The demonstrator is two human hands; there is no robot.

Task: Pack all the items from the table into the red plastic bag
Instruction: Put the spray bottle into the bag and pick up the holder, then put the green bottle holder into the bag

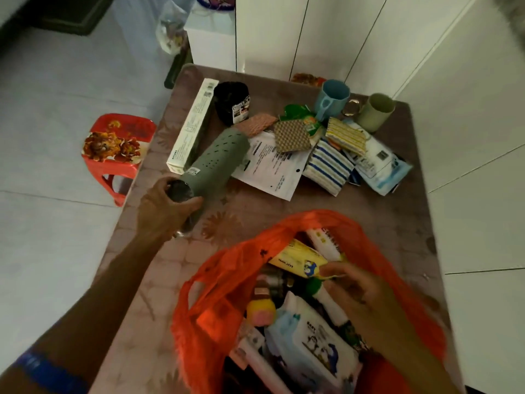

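The red plastic bag (pixel 221 282) stands open at the near edge of the table (pixel 159 268), holding wipes packs, small bottles and other items. My left hand (pixel 164 209) grips the near end of a grey-green perforated cylinder (pixel 218 157) that lies on the table. Inside the bag's mouth, my right hand (pixel 360 291) pinches a yellow wipes pack (pixel 298 260). Farther back lie a long white box (pixel 193 123), a black cup (pixel 231 102), a blue mug (pixel 333 99), a green cup (pixel 375 110), striped cloths (pixel 329 166), a paper packet (pixel 272 169) and a blue wipes pack (pixel 380 166).
A red plastic stool (pixel 116 149) stands on the floor left of the table. White cabinet doors (pixel 341 32) rise behind and to the right. A clear bag (pixel 170 29) hangs near a white box at the back left.
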